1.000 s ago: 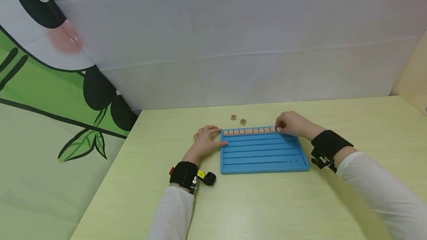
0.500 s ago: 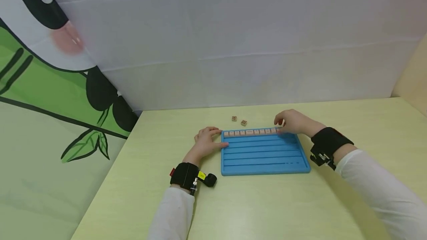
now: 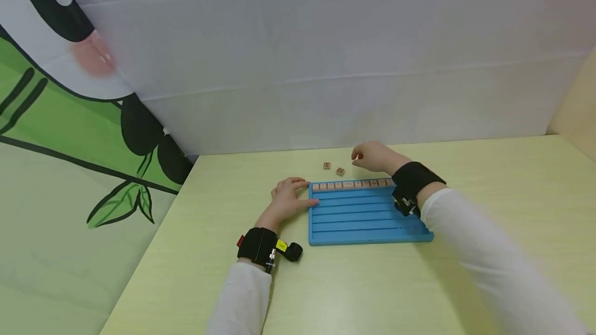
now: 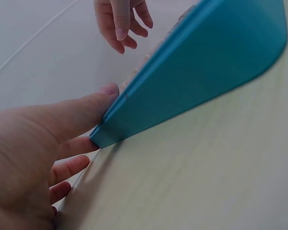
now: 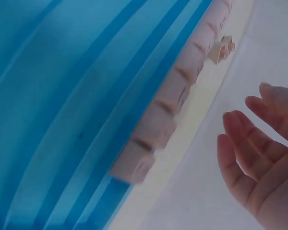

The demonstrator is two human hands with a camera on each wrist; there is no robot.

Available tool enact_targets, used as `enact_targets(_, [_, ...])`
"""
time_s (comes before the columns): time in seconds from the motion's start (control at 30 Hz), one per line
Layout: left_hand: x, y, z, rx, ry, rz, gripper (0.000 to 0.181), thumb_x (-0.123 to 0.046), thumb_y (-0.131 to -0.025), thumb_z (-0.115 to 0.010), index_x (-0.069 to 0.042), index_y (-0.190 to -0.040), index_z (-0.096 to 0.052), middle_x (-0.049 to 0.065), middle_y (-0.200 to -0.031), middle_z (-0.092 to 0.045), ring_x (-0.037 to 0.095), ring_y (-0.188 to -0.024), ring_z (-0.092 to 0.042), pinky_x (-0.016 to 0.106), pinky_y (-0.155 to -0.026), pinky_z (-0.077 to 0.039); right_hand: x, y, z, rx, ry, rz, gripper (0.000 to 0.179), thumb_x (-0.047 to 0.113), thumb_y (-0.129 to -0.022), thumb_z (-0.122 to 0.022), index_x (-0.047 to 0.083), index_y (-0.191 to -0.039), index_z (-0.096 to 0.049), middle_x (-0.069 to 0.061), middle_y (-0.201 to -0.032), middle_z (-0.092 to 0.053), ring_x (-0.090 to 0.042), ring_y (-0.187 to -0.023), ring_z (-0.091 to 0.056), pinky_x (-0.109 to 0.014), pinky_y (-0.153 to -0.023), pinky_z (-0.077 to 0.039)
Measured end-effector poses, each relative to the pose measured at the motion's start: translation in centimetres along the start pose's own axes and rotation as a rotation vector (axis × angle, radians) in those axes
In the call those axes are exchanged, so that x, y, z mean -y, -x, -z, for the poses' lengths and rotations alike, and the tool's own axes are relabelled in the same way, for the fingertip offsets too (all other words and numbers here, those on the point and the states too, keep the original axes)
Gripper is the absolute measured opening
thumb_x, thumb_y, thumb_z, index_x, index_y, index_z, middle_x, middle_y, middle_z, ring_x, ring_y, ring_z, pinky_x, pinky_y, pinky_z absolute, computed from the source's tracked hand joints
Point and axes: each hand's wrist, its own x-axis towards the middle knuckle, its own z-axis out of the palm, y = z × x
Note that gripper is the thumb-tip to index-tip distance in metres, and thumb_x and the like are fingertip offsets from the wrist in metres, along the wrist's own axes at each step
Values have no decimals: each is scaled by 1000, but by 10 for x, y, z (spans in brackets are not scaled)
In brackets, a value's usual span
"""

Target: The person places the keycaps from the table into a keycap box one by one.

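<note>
A blue grooved board (image 3: 363,216) lies on the table, with a row of small pale tiles (image 3: 347,185) along its far groove. My left hand (image 3: 287,198) holds the board's left edge near the far corner. In the left wrist view, the thumb (image 4: 93,108) lies on the rim and the index finger meets the corner. My right hand (image 3: 374,157) hovers beyond the board's far edge, just right of two loose small tiles, one nearer (image 3: 340,171) and one farther (image 3: 327,165). Its fingers (image 5: 249,143) are loosely bent in the right wrist view, with nothing between them.
A white sheet (image 3: 326,66) hangs behind the pale wooden table (image 3: 354,293). A green and black cartoon print (image 3: 93,118) covers its left part. The right forearm crosses over the board's right side. At the far right stands a pale panel (image 3: 577,97).
My right hand has left the right end of the tile row and moved left and away, towards the two loose tiles. My left hand has stayed at the board's edge.
</note>
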Motion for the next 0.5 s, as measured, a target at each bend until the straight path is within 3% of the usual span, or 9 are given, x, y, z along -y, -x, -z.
enact_targets(0.13, [0, -1, -1, -2, -9, -2, 63, -39, -81, -74, -11, -134, -55, 12, -141, -41, 36, -135, -24, 52, -105, -15, 14, -14, -7, 71, 47, -4, 32, 12, -97, -51, -4, -124, -58, -22, -121, -60, -36, -111, -55, -44, -94, -45])
enact_targets(0.3, [-1, 0, -1, -8, -9, -11, 62, -39, -81, -74, -10, -133, -56, 12, -141, -42, 36, -134, -25, 53, -105, -15, 25, -22, -19, 100, 75, -22, 35, 12, -98, -50, -2, -129, -55, -20, -132, -55, -36, -123, -49, -44, -103, -40])
enact_targets(0.5, [-4, 2, 0, -6, -7, -20, 61, -38, -81, -73, -10, -133, -56, 12, -141, -42, 37, -134, -26, 53, -104, -16, 27, -26, -27, 81, 111, 8, 26, 7, -95, -50, -2, -114, -64, -18, -117, -63, -33, -107, -58, -42, -94, -45])
